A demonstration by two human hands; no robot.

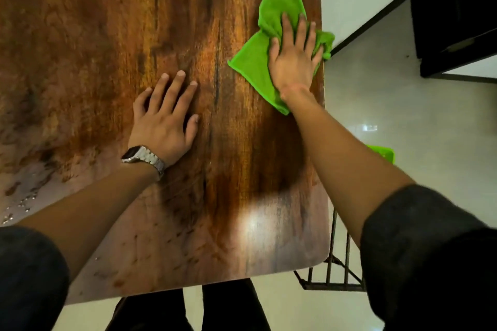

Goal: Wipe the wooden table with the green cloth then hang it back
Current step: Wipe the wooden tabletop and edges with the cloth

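Observation:
The wooden table (94, 35) fills most of the view, dark brown with a glossy grain. The green cloth (251, 62) lies crumpled near the table's right edge, one corner hanging just over it. My right hand (293, 59) presses flat on the cloth with fingers spread. My left hand (164, 115) rests flat on the bare wood near the middle, fingers apart, a metal watch on its wrist.
Water droplets (24, 201) speckle the table's left near side. A metal rack (333, 271) stands below the table's right corner. Another green object (384, 153) lies on the pale tiled floor behind my right forearm. Dark furniture (454, 21) stands at the far right.

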